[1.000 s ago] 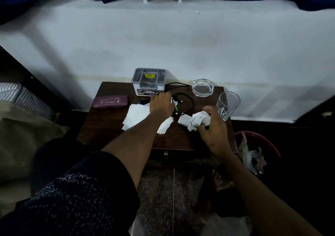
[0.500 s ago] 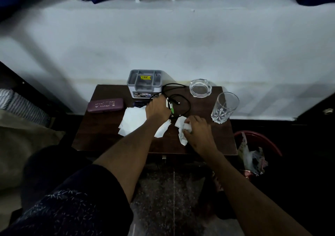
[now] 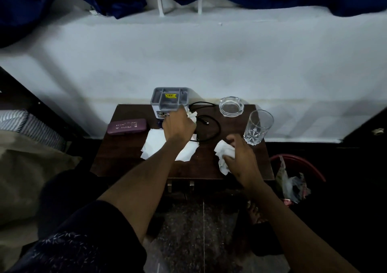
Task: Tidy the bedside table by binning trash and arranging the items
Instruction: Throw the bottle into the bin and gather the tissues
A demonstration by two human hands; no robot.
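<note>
On the dark wooden bedside table (image 3: 117, 153), my right hand (image 3: 240, 157) grips a crumpled white tissue (image 3: 224, 153) near the front right. My left hand (image 3: 178, 124) reaches to the back of the table and pinches a small crumpled paper scrap (image 3: 192, 114) beside the grey organiser box (image 3: 169, 100). A flat white tissue (image 3: 156, 144) lies under my left forearm. A black cable (image 3: 211, 126) loops across the middle of the table.
A maroon case (image 3: 126, 126) lies at the left. A glass ashtray (image 3: 231, 106) and a drinking glass (image 3: 257, 127) stand at the back right. A red bin (image 3: 297, 161) with plastic trash stands on the floor to the right. Bedding lies at the left.
My left hand has moved back toward the organiser and picked up a small paper scrap. My right hand with the crumpled tissue has shifted slightly right, toward the drinking glass.
</note>
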